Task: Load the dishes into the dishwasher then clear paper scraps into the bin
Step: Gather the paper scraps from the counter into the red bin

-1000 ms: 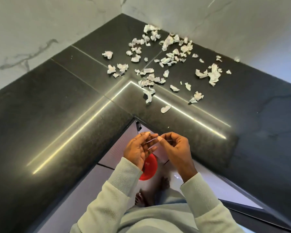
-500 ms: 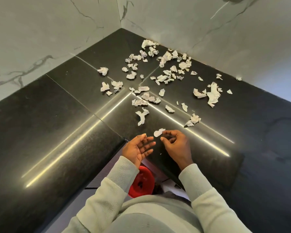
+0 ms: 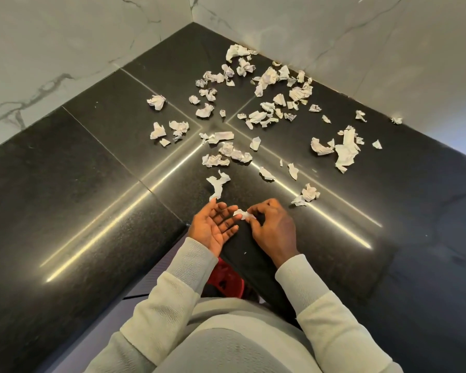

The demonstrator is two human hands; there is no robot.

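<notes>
Several crumpled white paper scraps (image 3: 256,114) lie scattered over the corner of a black stone counter (image 3: 65,189). My right hand (image 3: 269,227) pinches one small white scrap (image 3: 242,214) between thumb and fingers, just above the counter's inner corner. My left hand (image 3: 213,227) is held palm up right beside it, fingers relaxed and spread, its fingertips close to the scrap. A longer twisted scrap (image 3: 218,184) lies just beyond my left fingertips. A red object (image 3: 226,278), partly hidden by my left sleeve, sits below the counter edge.
Marble walls (image 3: 65,49) close off the counter on the left and back right. The scraps thin out toward the front right, where two lie together (image 3: 307,195). Pale cabinet fronts (image 3: 145,286) show below the counter edge.
Both hands moved up from in front of my body to the counter's inner corner. The right hand took hold of the nearest scrap, and the left hand opened palm up beside it.
</notes>
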